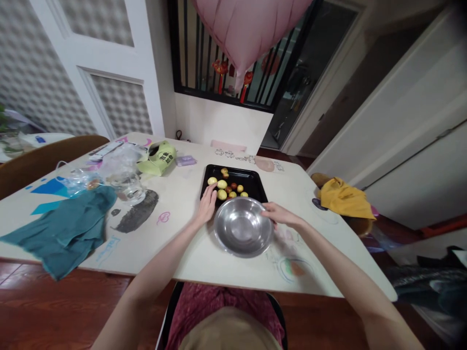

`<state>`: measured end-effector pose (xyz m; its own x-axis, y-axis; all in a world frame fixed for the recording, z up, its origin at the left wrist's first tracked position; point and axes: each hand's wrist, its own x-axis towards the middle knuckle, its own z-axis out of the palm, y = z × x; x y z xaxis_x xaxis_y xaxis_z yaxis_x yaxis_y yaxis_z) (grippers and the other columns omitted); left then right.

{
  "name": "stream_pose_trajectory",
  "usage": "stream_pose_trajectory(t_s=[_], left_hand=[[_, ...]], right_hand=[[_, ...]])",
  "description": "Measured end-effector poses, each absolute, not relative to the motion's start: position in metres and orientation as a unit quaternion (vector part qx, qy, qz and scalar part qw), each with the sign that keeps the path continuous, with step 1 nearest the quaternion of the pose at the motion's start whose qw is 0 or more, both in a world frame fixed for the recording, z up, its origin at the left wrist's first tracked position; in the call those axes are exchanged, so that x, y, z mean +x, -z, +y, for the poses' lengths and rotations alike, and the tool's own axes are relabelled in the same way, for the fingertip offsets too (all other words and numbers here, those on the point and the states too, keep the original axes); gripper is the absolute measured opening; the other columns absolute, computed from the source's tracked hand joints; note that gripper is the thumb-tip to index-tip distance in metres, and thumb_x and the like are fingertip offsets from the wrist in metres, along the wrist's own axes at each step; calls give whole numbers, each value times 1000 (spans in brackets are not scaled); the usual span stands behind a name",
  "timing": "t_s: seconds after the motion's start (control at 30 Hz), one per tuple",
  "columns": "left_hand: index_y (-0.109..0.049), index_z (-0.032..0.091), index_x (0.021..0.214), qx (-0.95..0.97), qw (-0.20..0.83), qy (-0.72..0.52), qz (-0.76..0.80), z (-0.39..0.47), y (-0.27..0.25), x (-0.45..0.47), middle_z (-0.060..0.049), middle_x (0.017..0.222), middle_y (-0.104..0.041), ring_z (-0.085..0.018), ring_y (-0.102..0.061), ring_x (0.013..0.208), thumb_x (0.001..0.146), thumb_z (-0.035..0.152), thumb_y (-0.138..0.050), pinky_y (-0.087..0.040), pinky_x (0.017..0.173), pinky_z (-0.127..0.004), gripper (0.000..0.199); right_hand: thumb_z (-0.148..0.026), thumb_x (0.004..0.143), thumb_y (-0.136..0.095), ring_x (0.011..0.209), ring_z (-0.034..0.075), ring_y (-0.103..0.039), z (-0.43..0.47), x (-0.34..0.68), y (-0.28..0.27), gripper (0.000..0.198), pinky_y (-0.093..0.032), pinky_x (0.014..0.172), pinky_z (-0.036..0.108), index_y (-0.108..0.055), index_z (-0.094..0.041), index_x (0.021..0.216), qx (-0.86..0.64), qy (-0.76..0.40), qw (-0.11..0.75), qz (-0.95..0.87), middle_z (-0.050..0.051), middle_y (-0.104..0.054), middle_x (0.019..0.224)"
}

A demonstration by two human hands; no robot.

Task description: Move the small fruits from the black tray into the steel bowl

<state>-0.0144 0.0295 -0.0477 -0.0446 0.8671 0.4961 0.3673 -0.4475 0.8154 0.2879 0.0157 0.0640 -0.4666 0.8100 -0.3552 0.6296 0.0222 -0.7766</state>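
A shiny metal bowl (242, 228) with nothing in it is tilted over the near edge of a black baking tray (255, 181). My right hand (280, 214) grips the bowl's right rim, fingers partly hidden behind it. On the tray lie several small round fruits: yellow ones (222, 194) and reddish-brown ones (234, 186); their exact kind I cannot make out. My left hand (207, 205) rests at the tray's left edge, fingers stretched out beside the yellow fruits and left of the bowl. Whether its fingertips touch a fruit is unclear.
On the left of the white table (189, 248) lie a teal cloth (73, 223), a clear container (127, 189), plastic bags (120, 158) and a green packet (158, 158). A purple packet (186, 160) sits behind. A pink balloon (248, 29) hangs ahead; a yellow cloth (343, 197) covers a chair.
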Motion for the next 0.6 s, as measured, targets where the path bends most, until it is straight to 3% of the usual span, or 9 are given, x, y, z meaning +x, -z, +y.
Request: stream_pose_trajectory(t_s=[0.13,0.27,0.43,0.6], left_hand=[[-56,22,146,642,246,-560,463,28,48,-15,-12,155,-56,-25,-52,147,112,56,-26,-39,129,-48,56],[-56,23,147,634,266,-563,459,28,48,-17,-13,157,-54,-26,-55,145,112,58,-27,-42,127,-50,57],[-57,22,146,627,270,-572,456,30,50,-16,-14,155,-56,-27,-55,144,111,60,-28,-47,123,-50,59],[-58,23,147,643,257,-584,424,29,46,-18,-12,156,-56,-26,-55,144,111,58,-31,-51,120,-49,57]], right_hand=[[-59,82,-75,41,12,-59,12,278,-27,49,-47,39,20,-71,-15,104,-463,-539,85,-699,-5,-66,57],[-64,80,-77,43,13,-59,24,269,-21,52,-46,42,22,-72,-15,97,-471,-518,69,-711,-5,-64,54],[-50,96,-68,55,17,-69,40,257,-48,33,-51,59,25,-77,-19,90,-575,-296,21,-762,-1,-69,55],[-27,99,-66,82,19,-76,57,239,-65,17,-53,79,27,-80,-23,107,-545,-152,117,-816,5,-82,91]])
